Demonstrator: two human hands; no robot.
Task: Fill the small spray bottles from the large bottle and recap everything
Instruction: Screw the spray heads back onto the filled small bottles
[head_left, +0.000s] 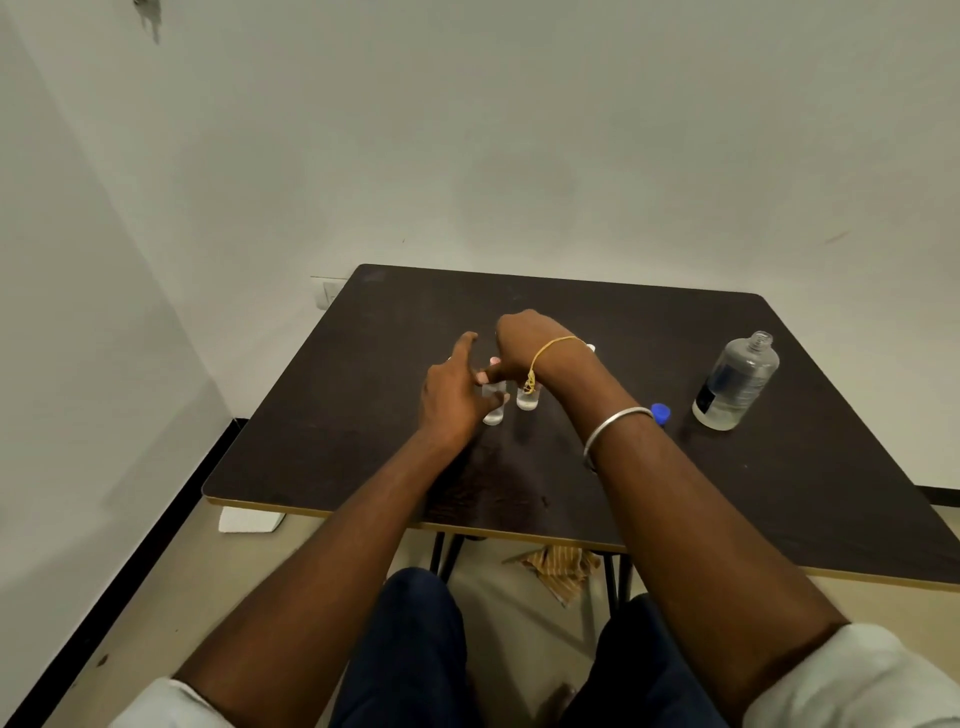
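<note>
On the head view, my left hand (452, 395) grips the left spray bottle (493, 411) mid-bench (337, 415). My right hand (524, 345) curls its fingers over that bottle's top, apparently pinching it. The second spray bottle (527, 401) stands just beside. The large bottle (737, 384) stands uncapped far right, with its blue cap (661, 413) near.

Head-worn camera looks forward-down, close over table (363, 364).

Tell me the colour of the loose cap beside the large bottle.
Blue. The cap shows best in the head view, on the table beside the large bottle.
</note>
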